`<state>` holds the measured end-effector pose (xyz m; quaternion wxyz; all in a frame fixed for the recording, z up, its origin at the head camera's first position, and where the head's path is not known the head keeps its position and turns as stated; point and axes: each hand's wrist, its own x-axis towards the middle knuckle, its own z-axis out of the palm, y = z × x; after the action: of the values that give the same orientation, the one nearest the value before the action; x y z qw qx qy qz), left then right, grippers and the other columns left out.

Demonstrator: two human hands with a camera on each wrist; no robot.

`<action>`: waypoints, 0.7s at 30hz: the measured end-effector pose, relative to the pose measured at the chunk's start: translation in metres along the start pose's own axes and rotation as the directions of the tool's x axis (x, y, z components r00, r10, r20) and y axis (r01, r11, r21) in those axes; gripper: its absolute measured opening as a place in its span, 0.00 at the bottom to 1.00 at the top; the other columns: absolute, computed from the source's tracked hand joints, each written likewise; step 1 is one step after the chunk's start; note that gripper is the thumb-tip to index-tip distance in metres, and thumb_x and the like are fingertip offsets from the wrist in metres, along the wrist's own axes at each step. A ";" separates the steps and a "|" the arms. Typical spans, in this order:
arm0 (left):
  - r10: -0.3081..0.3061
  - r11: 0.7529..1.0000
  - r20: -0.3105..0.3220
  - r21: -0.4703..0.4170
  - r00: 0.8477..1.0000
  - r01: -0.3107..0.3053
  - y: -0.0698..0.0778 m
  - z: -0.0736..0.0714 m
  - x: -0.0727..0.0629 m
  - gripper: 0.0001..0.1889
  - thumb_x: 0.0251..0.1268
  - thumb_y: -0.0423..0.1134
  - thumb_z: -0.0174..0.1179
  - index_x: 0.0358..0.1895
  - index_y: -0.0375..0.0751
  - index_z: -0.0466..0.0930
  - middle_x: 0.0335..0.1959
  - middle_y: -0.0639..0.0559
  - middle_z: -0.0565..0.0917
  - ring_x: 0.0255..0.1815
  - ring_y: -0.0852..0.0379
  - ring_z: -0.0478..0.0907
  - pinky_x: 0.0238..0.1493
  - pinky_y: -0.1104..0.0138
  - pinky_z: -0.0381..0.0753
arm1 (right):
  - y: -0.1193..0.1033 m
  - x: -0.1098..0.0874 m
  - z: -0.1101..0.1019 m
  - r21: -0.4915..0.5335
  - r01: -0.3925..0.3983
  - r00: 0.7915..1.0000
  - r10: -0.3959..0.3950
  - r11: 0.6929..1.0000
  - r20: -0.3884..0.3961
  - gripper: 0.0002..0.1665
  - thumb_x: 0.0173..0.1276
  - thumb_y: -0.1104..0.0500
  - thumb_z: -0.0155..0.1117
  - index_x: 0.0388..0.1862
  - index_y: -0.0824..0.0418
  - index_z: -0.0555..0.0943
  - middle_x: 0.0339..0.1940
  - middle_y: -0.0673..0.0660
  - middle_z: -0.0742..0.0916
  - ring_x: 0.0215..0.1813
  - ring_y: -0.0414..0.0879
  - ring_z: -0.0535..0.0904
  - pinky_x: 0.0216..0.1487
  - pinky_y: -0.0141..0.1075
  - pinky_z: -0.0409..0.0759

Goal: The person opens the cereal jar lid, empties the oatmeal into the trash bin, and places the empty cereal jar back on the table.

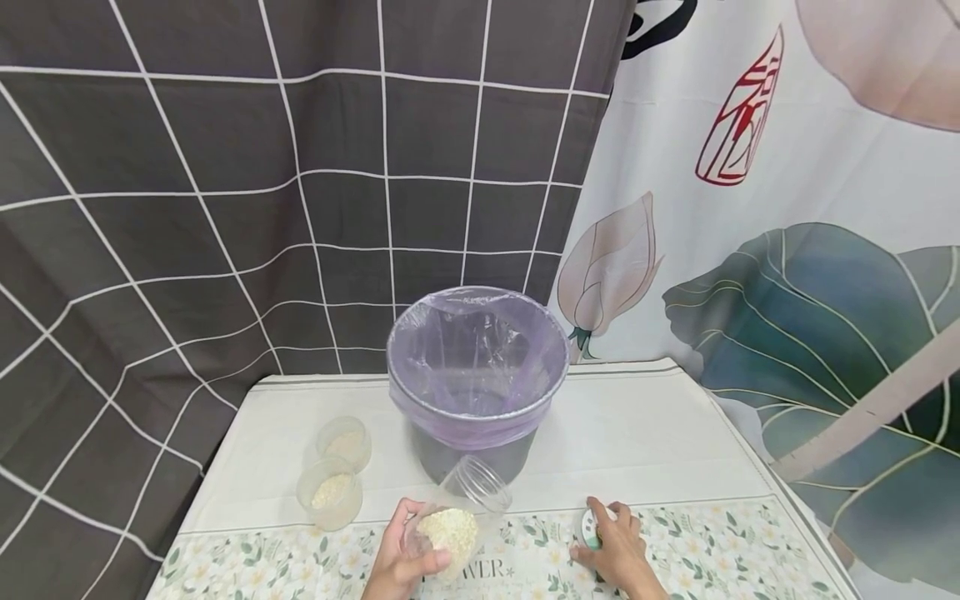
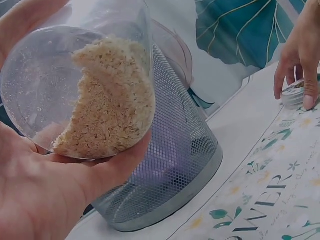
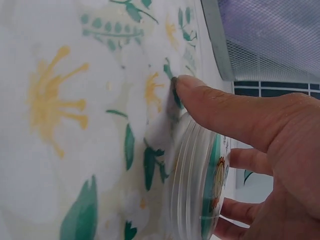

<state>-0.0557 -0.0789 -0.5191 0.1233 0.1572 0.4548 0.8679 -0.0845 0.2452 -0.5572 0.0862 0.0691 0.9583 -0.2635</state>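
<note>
My left hand (image 1: pixel 401 554) holds a clear plastic jar (image 1: pixel 480 482) tipped on its side, its mouth toward the bin. Pale oat flakes (image 2: pixel 110 100) lie heaped along the jar's lower wall, and a few crumbs cling inside. On the flowered cloth, my right hand (image 1: pixel 621 546) has its thumb and fingers round a clear, ridged lid (image 3: pixel 195 180) with a green-edged printed label. The lid rests on the cloth, partly covered by the fingers in the head view.
Behind the jar stands a grey mesh bin (image 1: pixel 431 457) lined with a purple bag (image 1: pixel 472 429). Two translucent tubs (image 1: pixel 344 442) with pale contents sit to the left on the white cloth (image 1: pixel 622 433). A dark gridded curtain (image 1: pixel 337 208) and a printed one (image 1: pixel 675 250) hang behind.
</note>
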 end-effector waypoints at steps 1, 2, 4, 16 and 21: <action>0.002 1.000 0.006 0.002 1.000 -0.002 0.000 -0.001 0.000 0.26 0.51 0.22 0.56 0.51 0.28 0.51 0.55 0.38 0.71 0.51 0.49 0.74 0.53 0.61 0.76 | 0.001 0.000 0.000 -0.005 0.004 1.000 -0.004 1.000 0.000 0.51 0.41 0.47 0.75 0.64 0.63 0.66 0.58 0.76 0.62 0.58 0.72 0.56 0.48 0.66 0.63; -0.002 1.000 0.004 0.003 1.000 0.002 0.000 -0.001 0.000 0.28 0.51 0.22 0.56 0.53 0.28 0.51 0.56 0.38 0.70 0.51 0.49 0.74 0.53 0.62 0.76 | 0.001 0.000 0.001 -0.009 0.003 1.000 -0.003 1.000 0.001 0.51 0.41 0.47 0.75 0.64 0.63 0.66 0.59 0.75 0.62 0.58 0.71 0.56 0.48 0.65 0.63; -0.012 1.000 0.006 0.009 1.000 0.011 0.000 -0.002 0.000 0.34 0.50 0.21 0.57 0.59 0.28 0.48 0.58 0.36 0.67 0.53 0.49 0.73 0.54 0.62 0.75 | 0.001 0.001 0.001 -0.015 0.001 1.000 -0.001 1.000 0.004 0.51 0.41 0.47 0.75 0.64 0.63 0.66 0.59 0.75 0.62 0.58 0.71 0.56 0.49 0.66 0.63; -0.080 0.990 -0.023 0.113 0.997 0.082 0.005 -0.003 -0.004 0.40 0.48 0.24 0.60 0.66 0.25 0.49 0.59 0.31 0.64 0.56 0.46 0.70 0.57 0.59 0.73 | 0.004 0.005 -0.009 0.007 0.042 0.998 -0.042 0.999 0.041 0.49 0.45 0.42 0.71 0.63 0.64 0.67 0.58 0.75 0.64 0.57 0.72 0.58 0.47 0.68 0.63; -0.037 0.981 -0.074 0.187 0.997 0.051 0.008 -0.003 -0.004 0.34 0.43 0.24 0.62 0.57 0.24 0.57 0.58 0.31 0.65 0.54 0.47 0.71 0.57 0.63 0.73 | 0.006 0.012 -0.018 0.023 0.054 0.998 -0.055 0.998 0.021 0.47 0.50 0.42 0.68 0.63 0.68 0.66 0.58 0.77 0.63 0.56 0.74 0.58 0.46 0.69 0.64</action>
<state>-0.0535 -0.0875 -0.5147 0.1108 0.1275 0.5425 0.8229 -0.0971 0.2606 -0.5475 0.0887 0.0411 0.9558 -0.2773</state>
